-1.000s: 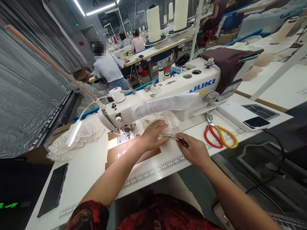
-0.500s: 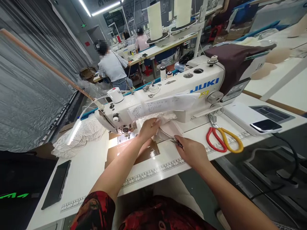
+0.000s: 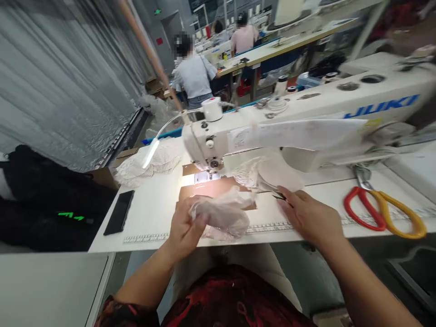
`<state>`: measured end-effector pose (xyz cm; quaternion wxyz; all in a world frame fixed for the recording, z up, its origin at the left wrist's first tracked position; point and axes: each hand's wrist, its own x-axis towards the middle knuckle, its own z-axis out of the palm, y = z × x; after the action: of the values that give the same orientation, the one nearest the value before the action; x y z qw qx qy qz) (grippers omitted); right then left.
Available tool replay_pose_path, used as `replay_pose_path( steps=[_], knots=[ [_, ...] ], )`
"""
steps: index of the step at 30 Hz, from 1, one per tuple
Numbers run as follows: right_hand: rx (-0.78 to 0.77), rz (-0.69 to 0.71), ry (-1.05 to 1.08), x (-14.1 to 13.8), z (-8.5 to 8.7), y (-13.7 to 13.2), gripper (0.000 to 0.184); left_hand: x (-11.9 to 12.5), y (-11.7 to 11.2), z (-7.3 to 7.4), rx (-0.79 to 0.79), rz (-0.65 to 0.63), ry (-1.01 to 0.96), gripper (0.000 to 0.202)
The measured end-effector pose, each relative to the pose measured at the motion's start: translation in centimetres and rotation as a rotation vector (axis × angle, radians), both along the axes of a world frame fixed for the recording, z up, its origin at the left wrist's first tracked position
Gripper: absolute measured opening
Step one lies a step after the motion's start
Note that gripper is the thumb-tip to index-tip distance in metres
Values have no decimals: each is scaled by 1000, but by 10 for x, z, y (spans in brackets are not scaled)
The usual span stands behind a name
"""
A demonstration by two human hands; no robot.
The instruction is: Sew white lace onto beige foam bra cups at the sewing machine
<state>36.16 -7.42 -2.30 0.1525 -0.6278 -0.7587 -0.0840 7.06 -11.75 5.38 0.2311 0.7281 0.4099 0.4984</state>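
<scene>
Near the table's front edge, my left hand [image 3: 185,225] is closed on a bunched piece of thin whitish fabric [image 3: 225,213]. Farther right, my right hand [image 3: 308,213] grips a small dark metal tool [image 3: 279,195] that looks like thread snips, mostly hidden by the fingers. The tool's tip is beside a pile of pale lace and cloth pieces [image 3: 279,172] lying under the machine arm. The white sewing machine [image 3: 211,141] stands behind both hands, its needle area lit.
Large scissors with red and yellow handles [image 3: 383,209] lie to the right. A black phone [image 3: 119,212] and a heap of white lace [image 3: 150,165] are on the left. A printed ruler [image 3: 146,238] runs along the front edge. People sit at machines behind.
My left hand has moved from under the machine arm toward the front edge with the fabric. My right hand still holds the tool near the pile. The view has swung left.
</scene>
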Motion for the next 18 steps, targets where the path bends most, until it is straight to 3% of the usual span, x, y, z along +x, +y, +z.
replay_pose_path(
  steps=[2,5,7,9,13,14,16,18],
  knots=[
    [76,143,-18,5,-6,4,40,-19,-5,-14,-240,78,-122,17],
    [183,318,0,6,-7,8,30,-37,-8,-32,-435,72,-352,23],
    [242,358,173,-9,0,4,23,-43,-11,-38,-493,58,-476,26],
    [237,406,493,-38,12,-6,24,-43,-15,-40,-531,40,-550,29],
    [-236,655,911,-121,35,-34,55,-39,-23,-43,-505,-23,-604,30],
    [-288,693,963,-140,38,-39,55,-39,-24,-43,-494,-23,-612,31],
    [-292,645,993,-169,41,-47,39,-41,-28,-42,-484,7,-632,33],
    [-293,588,1036,-185,39,-51,34,-45,-32,-41,-494,33,-676,38]
  ],
)
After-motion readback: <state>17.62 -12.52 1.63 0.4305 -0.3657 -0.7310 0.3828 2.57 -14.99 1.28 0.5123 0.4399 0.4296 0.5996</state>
